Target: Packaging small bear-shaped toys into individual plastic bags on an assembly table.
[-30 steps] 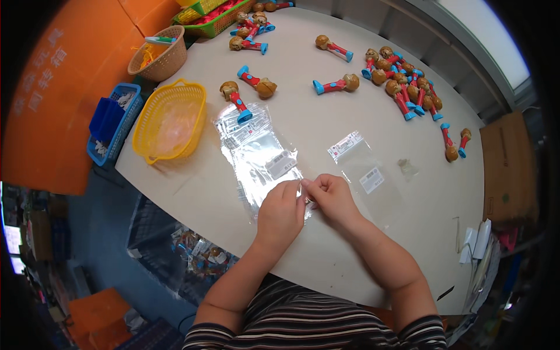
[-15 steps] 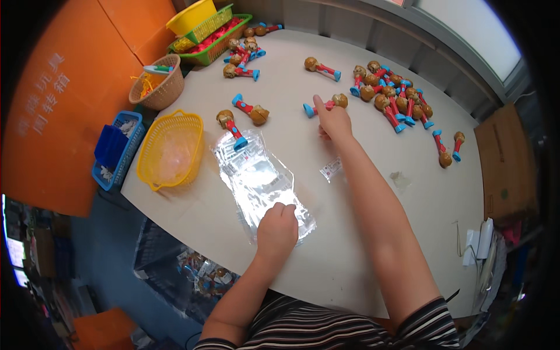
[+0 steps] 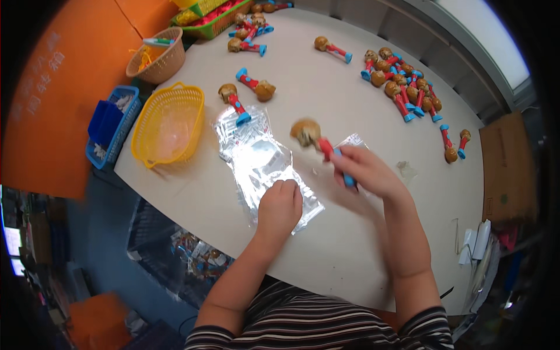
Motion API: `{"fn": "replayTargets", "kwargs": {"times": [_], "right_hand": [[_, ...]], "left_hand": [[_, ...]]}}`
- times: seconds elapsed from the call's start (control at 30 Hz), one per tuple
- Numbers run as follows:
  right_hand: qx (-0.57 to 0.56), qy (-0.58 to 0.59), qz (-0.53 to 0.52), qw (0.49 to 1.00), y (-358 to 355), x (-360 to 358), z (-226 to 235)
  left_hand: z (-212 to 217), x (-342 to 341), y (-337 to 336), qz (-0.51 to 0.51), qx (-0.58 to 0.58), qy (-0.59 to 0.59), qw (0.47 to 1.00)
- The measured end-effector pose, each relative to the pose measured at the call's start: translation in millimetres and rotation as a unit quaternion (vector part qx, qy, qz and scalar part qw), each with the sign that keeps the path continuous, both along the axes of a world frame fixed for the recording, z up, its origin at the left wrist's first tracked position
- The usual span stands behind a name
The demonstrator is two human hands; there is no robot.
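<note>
My right hand (image 3: pixel 370 172) grips a toy (image 3: pixel 325 148) with a brown animal-like head, a red handle and a blue end. The toy is held up above the table, head tilted to the far left, slightly blurred. On the near end of a stack of clear plastic bags (image 3: pixel 256 154) lies my left hand (image 3: pixel 280 204), its fingers curled closed at the bags' edge. Two similar toys, a left one (image 3: pixel 234 104) and a right one (image 3: pixel 255 84), lie at the far end of the bags; the left one's blue end touches them. Partly behind my right hand is a small printed packet (image 3: pixel 353 140).
Several more toys (image 3: pixel 402 96) are heaped at the far right. A yellow basket (image 3: pixel 140 134), a tan basket (image 3: pixel 175 61) and a blue basket (image 3: pixel 125 131) stand at the left. A cardboard box (image 3: pixel 504 169) borders the right edge. Below the table sits a dark crate (image 3: pixel 154 254).
My right hand has picked up a toy from the far middle of the table and drawn it back toward me. My left hand stays on the bags. The view has tilted down slightly.
</note>
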State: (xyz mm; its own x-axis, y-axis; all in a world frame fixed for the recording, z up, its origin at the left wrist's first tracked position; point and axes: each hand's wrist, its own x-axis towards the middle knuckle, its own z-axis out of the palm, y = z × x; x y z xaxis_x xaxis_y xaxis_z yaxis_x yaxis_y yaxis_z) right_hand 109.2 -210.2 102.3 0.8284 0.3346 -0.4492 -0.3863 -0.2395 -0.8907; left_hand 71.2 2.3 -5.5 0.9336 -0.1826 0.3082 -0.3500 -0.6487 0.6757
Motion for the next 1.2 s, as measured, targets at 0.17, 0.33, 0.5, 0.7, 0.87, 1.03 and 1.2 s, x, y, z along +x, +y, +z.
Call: {"fn": "replayTargets", "kwargs": {"times": [0.17, 0.33, 0.5, 0.7, 0.87, 1.03, 1.2], "right_hand": [[-0.041, -0.049, -0.046, 0.997, 4, -79, -44], [-0.147, -0.134, -0.133, 0.971, 14, -98, -59], [-0.277, -0.324, -0.128, 0.896, 30, -109, -70], [-0.428, -0.541, -0.041, 0.723, 23, -107, -75], [0.042, -0.070, -0.329, 0.941, 16, -100, -91], [-0.138, -0.253, -0.187, 0.939, 22, -108, -87], [-0.341, -0.423, -0.059, 0.838, 23, -112, -79]], "left_hand": [[4, 7, -6, -0.012, -0.088, 0.058, 0.994], [9, 1, -5, 0.008, -0.104, 0.060, 0.993], [18, -1, -7, -0.011, -0.012, -0.003, 1.000], [28, 13, 0, -0.096, 0.017, 0.026, 0.995], [40, 11, -10, -0.098, -0.020, 0.116, 0.988], [42, 7, -18, -0.089, -0.066, 0.083, 0.990], [35, 17, -17, -0.134, 0.025, -0.064, 0.989]]}}
